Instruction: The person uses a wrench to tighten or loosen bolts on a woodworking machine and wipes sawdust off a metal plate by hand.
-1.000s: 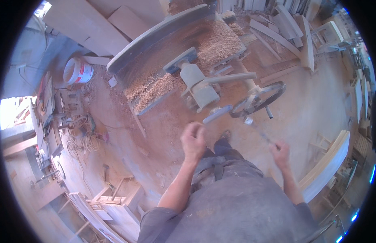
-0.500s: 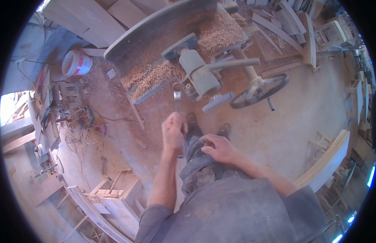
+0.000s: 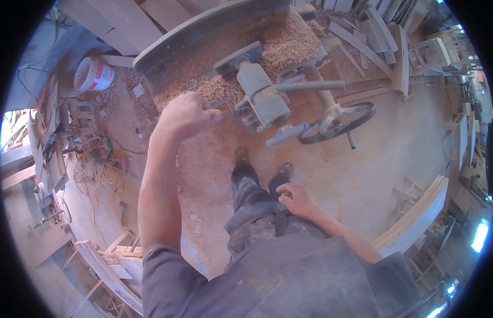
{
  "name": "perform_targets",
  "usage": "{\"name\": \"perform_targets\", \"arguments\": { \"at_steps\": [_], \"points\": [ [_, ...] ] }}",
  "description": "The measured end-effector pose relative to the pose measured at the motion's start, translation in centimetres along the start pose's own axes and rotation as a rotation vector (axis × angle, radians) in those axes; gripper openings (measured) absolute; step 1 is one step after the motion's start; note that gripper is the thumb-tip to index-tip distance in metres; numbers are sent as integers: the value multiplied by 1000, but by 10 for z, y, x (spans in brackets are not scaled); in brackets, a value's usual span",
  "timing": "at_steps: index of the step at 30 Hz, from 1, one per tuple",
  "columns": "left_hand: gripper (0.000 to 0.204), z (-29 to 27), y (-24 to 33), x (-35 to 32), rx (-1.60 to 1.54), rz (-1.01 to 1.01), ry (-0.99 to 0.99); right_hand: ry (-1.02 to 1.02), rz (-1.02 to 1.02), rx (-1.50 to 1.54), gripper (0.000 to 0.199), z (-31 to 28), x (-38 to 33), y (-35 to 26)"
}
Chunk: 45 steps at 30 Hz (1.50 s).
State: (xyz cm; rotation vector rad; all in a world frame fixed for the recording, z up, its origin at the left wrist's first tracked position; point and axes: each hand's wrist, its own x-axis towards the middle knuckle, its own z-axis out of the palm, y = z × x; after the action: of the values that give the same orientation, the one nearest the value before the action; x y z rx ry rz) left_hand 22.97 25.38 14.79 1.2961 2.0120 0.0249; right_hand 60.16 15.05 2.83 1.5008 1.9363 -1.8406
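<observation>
My left hand (image 3: 187, 115) is closed around a metal spanner, reaching to the left side of a woodworking machine. Most of the spanner is covered by the hand; its far end seems to lie by the machine's grey clamp body (image 3: 257, 90), and I cannot tell whether it sits on a bolt. Wood shavings (image 3: 214, 91) lie on the machine bed just behind this hand. My right hand (image 3: 298, 200) hangs in front of my right thigh, fingers loosely curled and a gap beside the thumb, with nothing visible in it.
A dark handwheel (image 3: 339, 123) with a crank handle sticks out at the machine's right. A white bucket (image 3: 93, 74) stands left of the machine. Timber pieces (image 3: 416, 217) lean at right, and a wooden frame (image 3: 111, 275) stands lower left. Cables (image 3: 95, 172) lie on the left floor.
My left hand has moved forward and left with the spanner, from in front of my legs to the machine, and the spanner has tipped from upright. My right hand has shifted slightly right and back.
</observation>
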Motion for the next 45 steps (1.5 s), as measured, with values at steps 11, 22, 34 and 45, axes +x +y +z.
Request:
{"name": "perform_targets", "arguments": {
  "at_steps": [11,22,34,45],
  "points": [
    [24,-21,18,10,131,104,-19,12,-6,-131,22,2,2,-6],
    [39,6,-10,3,-266,-141,-77,38,-74,-123,23,7,3,-8],
    [31,39,-21,-15,-270,-3,43,43,-46,-170,23,3,-3,-1],
    [29,42,-27,2,-201,70,91,-3,-49,-237,23,8,1,-13]
  ]
}}
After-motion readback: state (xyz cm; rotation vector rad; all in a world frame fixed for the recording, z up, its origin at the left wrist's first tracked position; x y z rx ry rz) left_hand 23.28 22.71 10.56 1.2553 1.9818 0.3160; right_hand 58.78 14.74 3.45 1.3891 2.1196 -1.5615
